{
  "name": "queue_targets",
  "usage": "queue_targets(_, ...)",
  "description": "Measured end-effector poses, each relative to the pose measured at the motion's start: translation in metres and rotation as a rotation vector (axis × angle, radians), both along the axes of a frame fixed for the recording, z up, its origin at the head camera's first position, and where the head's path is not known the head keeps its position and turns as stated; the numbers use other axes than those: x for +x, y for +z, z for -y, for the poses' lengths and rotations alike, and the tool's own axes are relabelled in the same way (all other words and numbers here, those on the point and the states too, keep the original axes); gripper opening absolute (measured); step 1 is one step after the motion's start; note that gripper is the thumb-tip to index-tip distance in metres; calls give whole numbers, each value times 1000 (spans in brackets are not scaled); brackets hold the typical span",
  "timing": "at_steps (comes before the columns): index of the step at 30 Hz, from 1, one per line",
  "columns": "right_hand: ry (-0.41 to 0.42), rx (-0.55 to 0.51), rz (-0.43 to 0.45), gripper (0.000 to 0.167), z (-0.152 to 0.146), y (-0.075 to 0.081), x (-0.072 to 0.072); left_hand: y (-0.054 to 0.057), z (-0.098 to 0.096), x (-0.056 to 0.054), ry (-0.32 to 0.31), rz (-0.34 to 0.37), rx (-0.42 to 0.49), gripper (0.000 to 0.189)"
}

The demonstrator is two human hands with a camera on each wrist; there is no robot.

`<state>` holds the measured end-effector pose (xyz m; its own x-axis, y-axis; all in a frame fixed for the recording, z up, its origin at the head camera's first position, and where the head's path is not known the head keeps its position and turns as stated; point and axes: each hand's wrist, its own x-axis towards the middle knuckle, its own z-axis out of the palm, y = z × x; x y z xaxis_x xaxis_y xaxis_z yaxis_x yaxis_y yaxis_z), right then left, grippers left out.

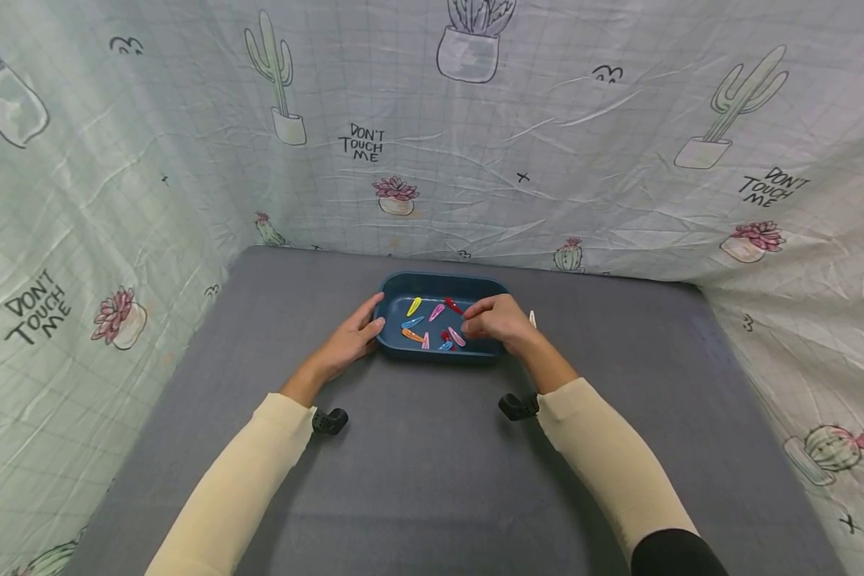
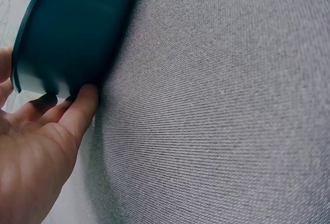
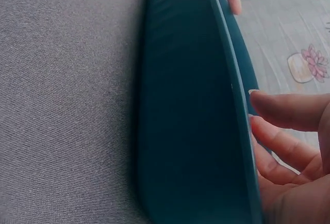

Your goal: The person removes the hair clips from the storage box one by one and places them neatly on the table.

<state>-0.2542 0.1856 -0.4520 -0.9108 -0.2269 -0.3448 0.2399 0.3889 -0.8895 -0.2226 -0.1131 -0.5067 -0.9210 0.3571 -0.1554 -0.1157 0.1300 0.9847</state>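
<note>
A dark teal tray (image 1: 442,358) holds several small snap hair clips in yellow, pink, blue, orange and red. My left hand (image 1: 353,338) grips the tray's left end, thumb at the rim and fingers against the outer wall; the left wrist view shows those fingers (image 2: 85,110) low on the wall. Over the tray's right half is my right hand (image 1: 500,322), its bent index finger and thumb apart with nothing visible between them. Nearest to its fingertips are a red hair clip (image 1: 453,306) and a pink hair clip (image 1: 457,337). In the right wrist view the rim partly hides the fingers.
A pale hair clip (image 1: 532,318) lies on the grey table (image 1: 418,480) just right of the tray. Behind the table and along both sides hangs a cactus-print cloth (image 1: 490,192). Both wrists wear black camera bands.
</note>
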Motion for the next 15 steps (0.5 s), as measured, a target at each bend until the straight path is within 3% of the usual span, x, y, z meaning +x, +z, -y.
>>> queue_targets(15,46,173,-45,31,9,-12,-11,-2,1,-1,-4,-3,3,62)
